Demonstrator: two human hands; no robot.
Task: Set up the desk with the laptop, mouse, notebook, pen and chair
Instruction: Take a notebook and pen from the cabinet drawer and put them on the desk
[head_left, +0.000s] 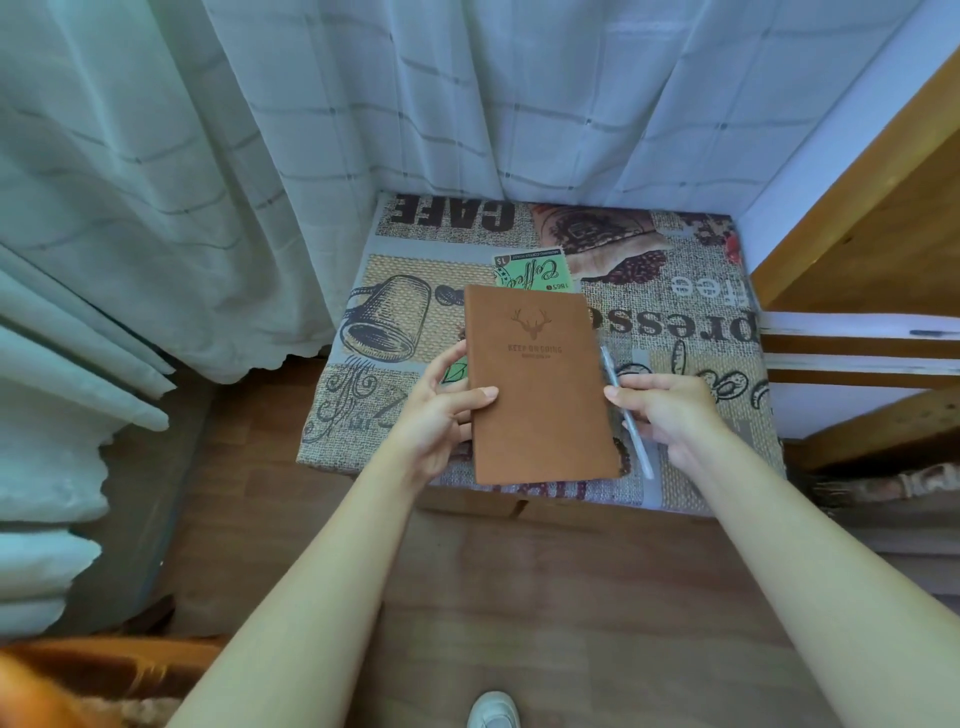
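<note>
A brown notebook (537, 384) with a stamped deer head lies closed over a small table covered in a coffee-print cloth (675, 312). My left hand (441, 410) grips its left edge, thumb on the cover. My right hand (670, 410) holds a slim clear pen (631, 431) that lies along the notebook's right edge. Laptop and mouse are not in sight.
White checked curtains (363, 130) hang behind and left of the table. A wooden frame with slats (857, 234) stands at the right. Part of an orange wooden chair (104, 670) shows at the bottom left. My white shoe (493, 712) is on the wood floor.
</note>
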